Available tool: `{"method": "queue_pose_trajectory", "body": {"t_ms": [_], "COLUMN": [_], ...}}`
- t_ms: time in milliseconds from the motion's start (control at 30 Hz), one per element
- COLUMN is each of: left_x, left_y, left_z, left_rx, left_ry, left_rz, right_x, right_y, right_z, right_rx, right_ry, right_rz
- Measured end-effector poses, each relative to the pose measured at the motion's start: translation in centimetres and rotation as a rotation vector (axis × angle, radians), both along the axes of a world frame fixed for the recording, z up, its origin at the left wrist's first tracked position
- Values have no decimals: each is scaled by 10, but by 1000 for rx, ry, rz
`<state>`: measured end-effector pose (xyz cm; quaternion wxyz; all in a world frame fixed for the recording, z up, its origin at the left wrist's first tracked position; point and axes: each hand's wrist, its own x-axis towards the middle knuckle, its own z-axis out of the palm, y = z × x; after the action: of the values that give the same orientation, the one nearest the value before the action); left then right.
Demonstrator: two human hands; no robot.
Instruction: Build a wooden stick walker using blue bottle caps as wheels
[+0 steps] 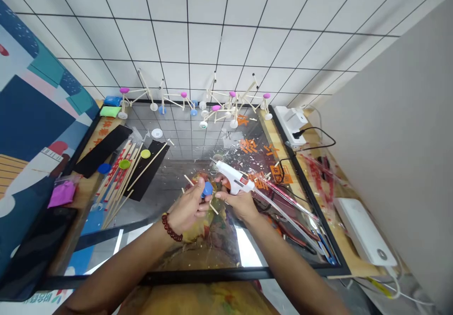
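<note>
Forearms reach in from the near edge over a glass tabletop, with stick models along its far side and a bundle of sticks to the left. Near the middle, the right hand is wrapped around a white glue gun, its nozzle pointing far and left; the trigger is hidden. The gun looks light and stiff, best taken by its handle, away from the possibly hot nozzle. A clear rod trails from its back toward the near right. Just left of the gun, the left hand pinches a blue cap between thumb and fingers. The cap sits at the fingertips, between the two hands. It is probably light, stiff, slightly slippery plastic, best held by its rim. Thin pieces of wood poke out beside it, likely easy to snap; whether the right thumb touches one, I cannot tell.
</note>
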<state>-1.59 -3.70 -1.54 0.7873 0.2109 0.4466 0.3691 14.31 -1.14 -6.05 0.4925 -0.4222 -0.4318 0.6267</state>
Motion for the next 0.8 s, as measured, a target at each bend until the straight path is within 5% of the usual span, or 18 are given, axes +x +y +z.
{"method": "queue_pose_trajectory", "body": {"t_ms": [400, 800], "left_x": [16, 19], "left_y": [-5, -7], "left_z": [-7, -25], "left_rx": [-6, 312], "left_ry": [-181, 87], "left_rz": [100, 137], "right_x": [0, 4], "right_y": [1, 0], "right_z": [1, 2], "right_rx": [-45, -42], "right_ry": [-31, -45], "right_rz": [-10, 50]}}
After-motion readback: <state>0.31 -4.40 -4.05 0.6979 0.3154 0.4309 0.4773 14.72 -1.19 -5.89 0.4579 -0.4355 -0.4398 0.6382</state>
